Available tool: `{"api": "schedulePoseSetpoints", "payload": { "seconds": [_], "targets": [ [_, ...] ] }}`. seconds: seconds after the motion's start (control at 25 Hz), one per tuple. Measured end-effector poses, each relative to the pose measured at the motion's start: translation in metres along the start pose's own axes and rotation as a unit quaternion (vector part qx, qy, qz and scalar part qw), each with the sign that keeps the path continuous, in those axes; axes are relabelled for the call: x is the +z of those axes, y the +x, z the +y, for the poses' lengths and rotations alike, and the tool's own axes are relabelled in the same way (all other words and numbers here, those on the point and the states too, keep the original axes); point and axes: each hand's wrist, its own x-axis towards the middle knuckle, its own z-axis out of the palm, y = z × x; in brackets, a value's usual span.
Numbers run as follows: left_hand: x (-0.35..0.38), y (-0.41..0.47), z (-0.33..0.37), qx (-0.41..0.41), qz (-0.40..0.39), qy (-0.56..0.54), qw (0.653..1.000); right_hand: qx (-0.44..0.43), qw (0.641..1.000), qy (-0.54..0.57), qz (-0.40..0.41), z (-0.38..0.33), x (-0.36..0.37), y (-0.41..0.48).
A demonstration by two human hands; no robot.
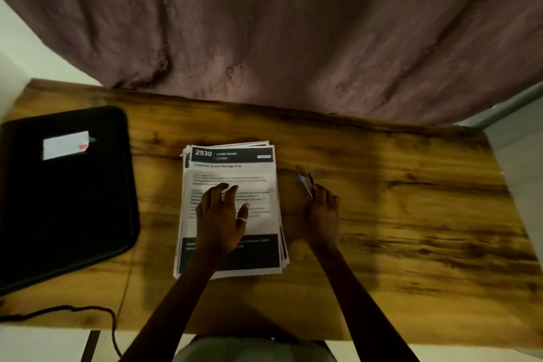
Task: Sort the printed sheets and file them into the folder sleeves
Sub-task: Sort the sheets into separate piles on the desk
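Observation:
A stack of printed sheets (232,173) lies in the middle of the wooden table (411,214); the top sheet has a black header reading 2930. My left hand (220,214) hovers over or rests on the stack with its fingers spread and loosely bent. Just right of the stack, my right hand (321,214) holds a small blue and silver pen-like object (307,182) that points away from me. A closed black folder (64,200) with a white label lies at the left end of the table.
A mauve curtain (279,38) hangs along the table's far edge. A dark cable (88,310) runs over the near left corner. Bare wood stretches to the right of my hands. White wall shows at the left.

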Motion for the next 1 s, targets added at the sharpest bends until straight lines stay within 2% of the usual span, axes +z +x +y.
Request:
{"api": "schedulePoseSetpoints", "payload": {
  "seconds": [0.2, 0.4, 0.52, 0.6, 0.72, 0.84, 1.0],
  "targets": [
    [-0.006, -0.003, -0.041, 0.003, -0.040, 0.017, 0.999, 0.039, 0.999, -0.008, 0.026, -0.007, 0.023, -0.018],
    [-0.004, -0.001, -0.045, 0.018, -0.054, 0.041, 0.998, 0.075, 0.996, -0.038, 0.018, -0.018, 0.021, -0.015],
    [-0.002, 0.000, -0.046, 0.012, -0.062, 0.035, 0.997, 0.002, 0.999, -0.041, 0.030, -0.042, 0.014, -0.006],
    [-0.003, 0.000, -0.047, 0.007, -0.055, 0.019, 0.998, -0.046, 0.998, 0.040, 0.013, -0.066, 0.011, 0.007],
    [-0.011, -0.001, -0.049, -0.010, -0.020, -0.046, 0.999, 0.021, 0.990, 0.130, -0.048, -0.088, 0.023, 0.042],
    [-0.015, -0.001, -0.055, -0.038, -0.016, -0.077, 0.996, 0.087, 0.983, 0.136, -0.085, -0.092, 0.037, 0.071],
    [-0.012, 0.001, -0.059, -0.053, -0.043, -0.073, 0.995, 0.103, 0.979, 0.160, -0.070, -0.091, 0.046, 0.079]
  ]
}}
